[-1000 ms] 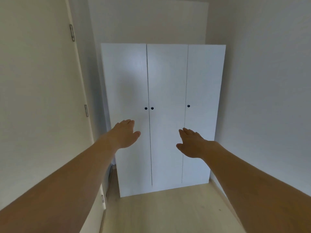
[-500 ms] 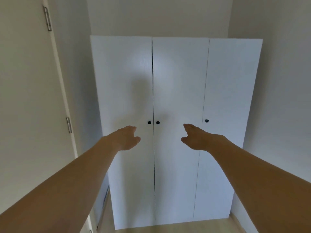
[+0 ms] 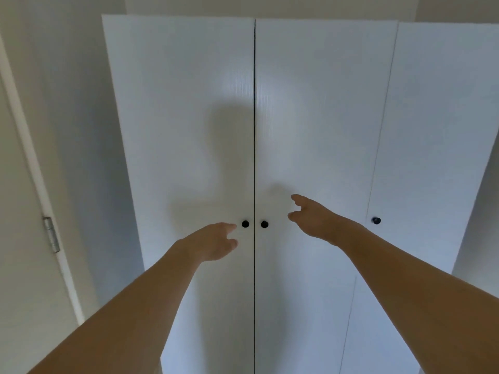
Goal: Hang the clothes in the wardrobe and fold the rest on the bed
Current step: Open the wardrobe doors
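Note:
A tall white wardrobe (image 3: 189, 117) with three closed doors fills the view. Two small black knobs sit side by side at the centre seam, the left knob (image 3: 245, 224) and the middle knob (image 3: 264, 224); a third knob (image 3: 376, 220) is on the right door. My left hand (image 3: 213, 242) reaches forward, fingertips just short of the left knob, holding nothing. My right hand (image 3: 310, 217) is stretched out to the right of the middle knob, fingers loosely spread, apart from it. No clothes or bed are in view.
A white room door (image 3: 16, 184) with a metal hinge (image 3: 51, 234) stands along the left. Plain walls flank the wardrobe on both sides.
I have come closer to the wardrobe, which now fills the frame. Both hands have moved up and inward toward the two centre knobs.

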### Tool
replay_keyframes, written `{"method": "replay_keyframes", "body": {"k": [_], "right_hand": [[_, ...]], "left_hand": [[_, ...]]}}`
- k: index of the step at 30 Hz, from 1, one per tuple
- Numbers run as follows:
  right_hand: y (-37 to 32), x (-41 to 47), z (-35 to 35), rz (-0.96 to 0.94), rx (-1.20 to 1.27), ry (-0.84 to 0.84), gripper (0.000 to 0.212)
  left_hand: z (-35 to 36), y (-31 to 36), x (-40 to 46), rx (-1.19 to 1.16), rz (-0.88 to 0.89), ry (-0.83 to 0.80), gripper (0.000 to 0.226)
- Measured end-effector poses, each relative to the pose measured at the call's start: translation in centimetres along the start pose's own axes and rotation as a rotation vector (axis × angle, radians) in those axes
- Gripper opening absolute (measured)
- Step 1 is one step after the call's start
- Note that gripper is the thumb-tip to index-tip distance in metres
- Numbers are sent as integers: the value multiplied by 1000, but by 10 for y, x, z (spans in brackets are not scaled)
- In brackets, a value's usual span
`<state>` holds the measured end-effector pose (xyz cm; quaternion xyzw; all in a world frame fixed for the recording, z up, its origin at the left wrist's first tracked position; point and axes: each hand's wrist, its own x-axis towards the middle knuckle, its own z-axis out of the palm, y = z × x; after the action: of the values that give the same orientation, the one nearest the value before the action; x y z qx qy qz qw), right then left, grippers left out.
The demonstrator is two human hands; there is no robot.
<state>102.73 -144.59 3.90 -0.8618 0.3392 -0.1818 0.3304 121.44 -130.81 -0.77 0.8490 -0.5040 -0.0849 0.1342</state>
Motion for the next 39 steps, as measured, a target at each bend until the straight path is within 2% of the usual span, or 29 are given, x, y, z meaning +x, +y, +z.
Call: {"method": "replay_keyframes", "body": {"k": [8, 15, 22, 27, 30, 32, 36, 39], "right_hand": [[6, 135, 19, -63, 108, -24, 54], [18, 200, 31, -147, 207, -7, 43], [10, 226, 24, -273, 234, -4, 33], [13, 239, 29, -389, 324, 3, 26], [10, 238, 36, -411, 422, -77, 21], [7, 230, 35, -453, 453, -153, 21], [0, 207, 27, -605, 404, -209, 16], [-9, 183, 34, -672, 435, -235, 15]], "left_hand": [[27, -17, 145, -42, -7, 6, 52], [72, -17, 194, -18, -81, 238, 36], [88, -6, 209, -96, -151, 350, 38], [94, 7, 202, 83, -247, 476, 27], [101, 15, 183, 190, -349, 565, 42], [104, 18, 167, 182, -402, 610, 48], [110, 21, 131, 43, -495, 669, 48], [117, 19, 98, 117, -520, 702, 43]]}}
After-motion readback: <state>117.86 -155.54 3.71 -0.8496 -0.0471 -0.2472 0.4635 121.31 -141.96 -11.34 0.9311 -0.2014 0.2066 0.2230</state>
